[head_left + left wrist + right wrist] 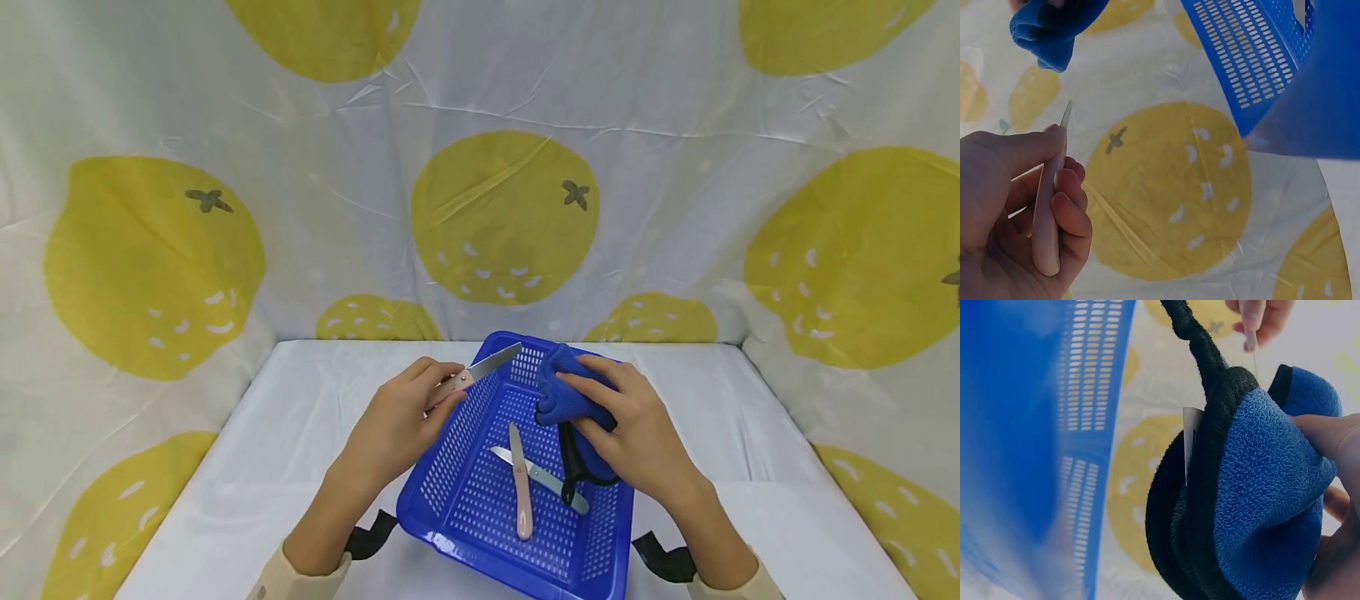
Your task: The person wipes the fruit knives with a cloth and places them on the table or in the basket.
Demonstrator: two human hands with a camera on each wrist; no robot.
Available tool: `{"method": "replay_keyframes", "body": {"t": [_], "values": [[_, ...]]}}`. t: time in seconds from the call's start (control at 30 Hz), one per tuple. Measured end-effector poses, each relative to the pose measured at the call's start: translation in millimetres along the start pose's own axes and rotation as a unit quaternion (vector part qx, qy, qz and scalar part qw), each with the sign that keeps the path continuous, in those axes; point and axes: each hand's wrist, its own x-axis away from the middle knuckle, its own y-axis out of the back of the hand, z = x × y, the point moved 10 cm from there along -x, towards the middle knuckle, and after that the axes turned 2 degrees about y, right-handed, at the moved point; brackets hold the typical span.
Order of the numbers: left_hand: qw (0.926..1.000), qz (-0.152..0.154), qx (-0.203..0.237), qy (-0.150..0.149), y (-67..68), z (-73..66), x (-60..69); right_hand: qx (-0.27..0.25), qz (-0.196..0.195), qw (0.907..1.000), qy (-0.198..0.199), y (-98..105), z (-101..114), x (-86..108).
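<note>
In the head view my left hand (pixel 397 412) grips the pale pink handle of a knife (pixel 493 362), its blade pointing up and right over the basket's far left side. The left wrist view shows the fingers curled round that handle (pixel 1047 215). My right hand (pixel 637 417) holds a bunched blue cloth (pixel 562 387) with black edging and a loop, above the basket's right side. In the right wrist view the cloth (pixel 1266 487) is pinched between thumb and fingers. The blade and cloth look apart in the head view.
A blue perforated basket (pixel 457 546) stands on the white-covered table (pixel 315 417). Inside lie a pink-handled knife (pixel 522 500) and a light blue-handled knife (pixel 551 482), crossing each other. Behind hangs a white curtain (pixel 660 208) with yellow lemon prints.
</note>
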Motion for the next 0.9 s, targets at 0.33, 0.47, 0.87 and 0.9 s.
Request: {"method": "replay_keyframes", "body": {"t": [0.33,0.47,0.87,0.9], "values": [[0.9979,-0.005,0.005,-0.065,-9.1,-27.3,-9.3,0.001,0.008,0.9996,0.029,0.2,21.1,-12.9],[0.9963,-0.008,0.000,-0.086,-12.7,-37.8,-13.6,0.004,0.005,0.9990,0.043,0.6,27.9,-17.1],[0.9942,-0.020,0.004,-0.106,-13.7,-49.5,-18.7,0.004,0.026,0.9979,0.059,-11.4,39.6,-23.2],[0.9939,-0.022,-0.001,-0.108,-13.4,-49.8,-18.3,0.009,0.026,0.9978,0.060,-12.1,40.1,-23.4]]}}
